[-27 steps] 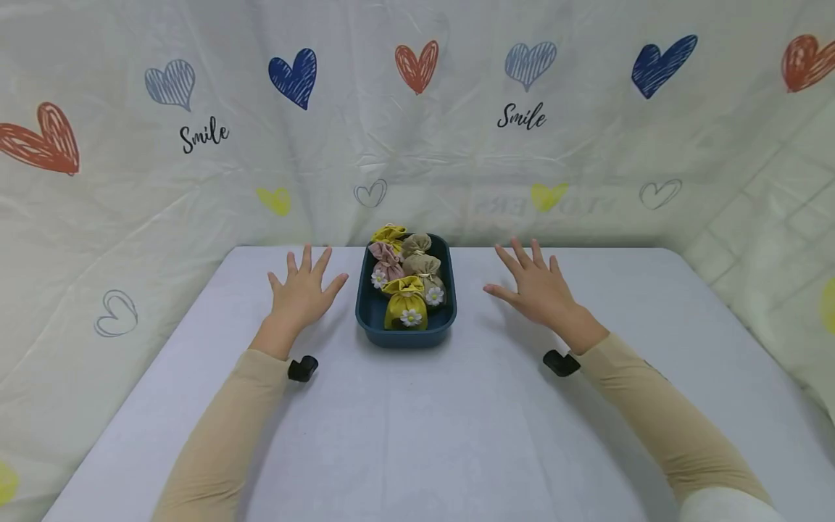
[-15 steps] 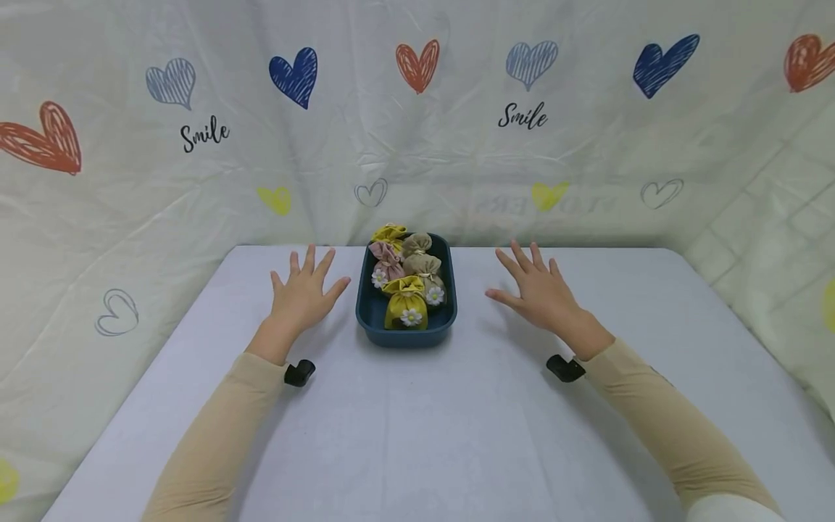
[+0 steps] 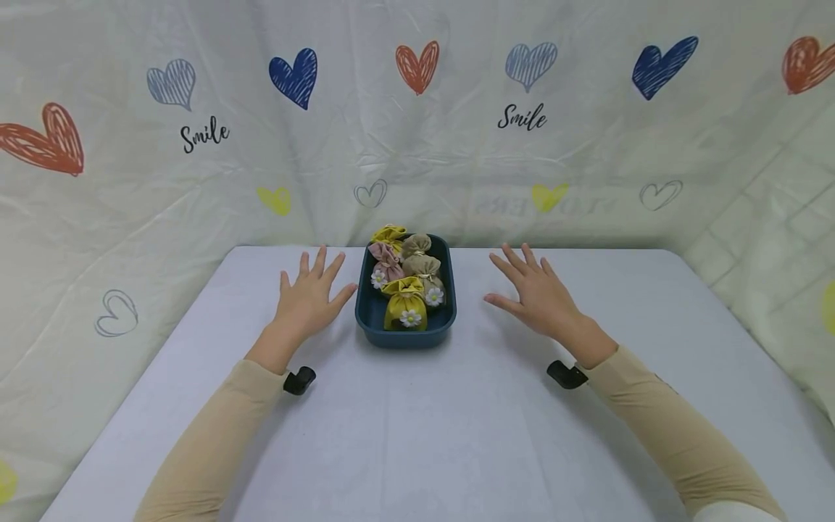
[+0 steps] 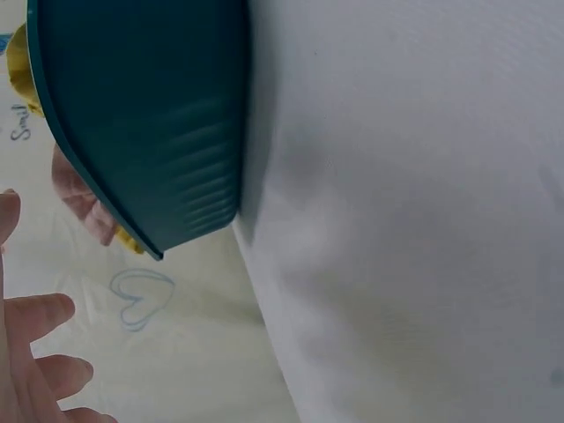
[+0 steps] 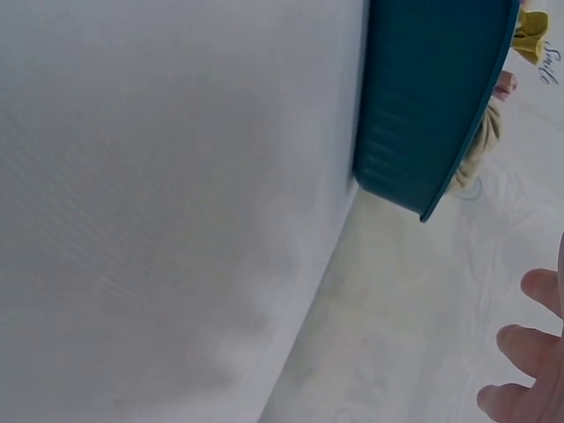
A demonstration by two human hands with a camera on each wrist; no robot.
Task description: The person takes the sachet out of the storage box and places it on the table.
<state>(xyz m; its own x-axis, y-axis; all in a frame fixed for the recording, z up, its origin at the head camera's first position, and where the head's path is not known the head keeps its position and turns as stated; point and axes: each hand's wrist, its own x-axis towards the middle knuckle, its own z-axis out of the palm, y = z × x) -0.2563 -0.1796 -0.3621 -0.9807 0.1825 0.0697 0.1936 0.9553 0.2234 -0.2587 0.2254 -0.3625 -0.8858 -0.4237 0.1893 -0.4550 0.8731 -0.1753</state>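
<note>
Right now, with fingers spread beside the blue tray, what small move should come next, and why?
Probably ease the left hand toward the front yellow pouch: in the head view that hand looks nearer the tray than the right hand, holds nothing, and nothing covers the pouch.

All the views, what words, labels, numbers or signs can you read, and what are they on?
"Smile": on the backdrop, left.
"Smile": on the backdrop, right of centre.
Both wrist views also catch a "Smile" there.
Faint letters, low on the backdrop: too blurred to read.
Tray and bags: none visible.
</note>
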